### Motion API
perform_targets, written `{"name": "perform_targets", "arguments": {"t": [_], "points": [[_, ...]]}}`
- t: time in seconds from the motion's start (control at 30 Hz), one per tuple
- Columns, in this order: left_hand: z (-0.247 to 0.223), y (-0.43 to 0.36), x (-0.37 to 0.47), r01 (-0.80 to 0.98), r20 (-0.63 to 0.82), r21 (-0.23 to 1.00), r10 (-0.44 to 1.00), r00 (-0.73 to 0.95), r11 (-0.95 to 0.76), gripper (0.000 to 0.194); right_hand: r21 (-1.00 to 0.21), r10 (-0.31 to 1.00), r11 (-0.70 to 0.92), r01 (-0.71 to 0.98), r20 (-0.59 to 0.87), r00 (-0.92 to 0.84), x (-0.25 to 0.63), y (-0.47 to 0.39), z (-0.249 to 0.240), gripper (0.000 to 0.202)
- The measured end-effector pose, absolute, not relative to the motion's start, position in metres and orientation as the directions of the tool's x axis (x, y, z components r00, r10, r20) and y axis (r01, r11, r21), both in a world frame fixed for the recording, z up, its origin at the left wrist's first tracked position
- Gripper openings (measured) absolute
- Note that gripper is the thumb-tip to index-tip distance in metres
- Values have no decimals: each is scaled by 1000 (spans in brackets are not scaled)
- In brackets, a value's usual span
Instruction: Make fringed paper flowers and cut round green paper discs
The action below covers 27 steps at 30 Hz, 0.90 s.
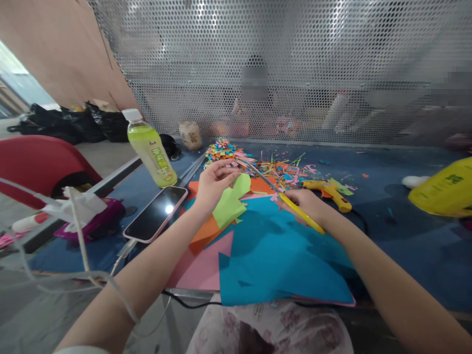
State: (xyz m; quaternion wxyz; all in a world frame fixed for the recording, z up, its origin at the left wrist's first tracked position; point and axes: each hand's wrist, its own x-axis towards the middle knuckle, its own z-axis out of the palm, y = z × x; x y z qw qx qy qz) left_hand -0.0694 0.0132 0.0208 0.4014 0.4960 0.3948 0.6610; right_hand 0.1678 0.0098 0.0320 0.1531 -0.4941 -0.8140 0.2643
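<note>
My left hand is closed with thumb and fingertips together at the upper edge of a light green sheet of paper, whose edge is cut in curves. In my right hand is a pair of scissors with yellow handles. The blades point up and left, their tips close to my left fingertips. Whether the blades are apart is hard to see. Beneath lie blue paper, pink paper and orange paper. Just beyond my left hand rises a multicoloured heap of small paper pieces.
Paper scraps spread behind the sheets. A yellow glue gun lies beside my right hand. On the left are a phone, a green drink bottle and white cables. A yellow bottle lies right. Perforated metal borders the table.
</note>
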Motion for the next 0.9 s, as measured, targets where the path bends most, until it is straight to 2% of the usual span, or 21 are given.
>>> {"name": "perform_targets", "arguments": {"t": [0.13,0.47,0.67,0.9], "points": [[21,12,-68,-108,354,918,910,-215,-383,40,-599,852,403,691,-29,-522,169,13,23,39],[20,11,-67,-46,401,908,895,-192,-417,35,-599,839,376,707,-103,-534,165,7,31,40],[21,13,-68,-33,410,903,881,-235,-428,34,-602,839,409,686,-48,-542,166,9,26,40],[19,12,-68,-47,424,894,876,-229,-445,32,-617,838,379,690,-88,-538,164,6,30,35]]}}
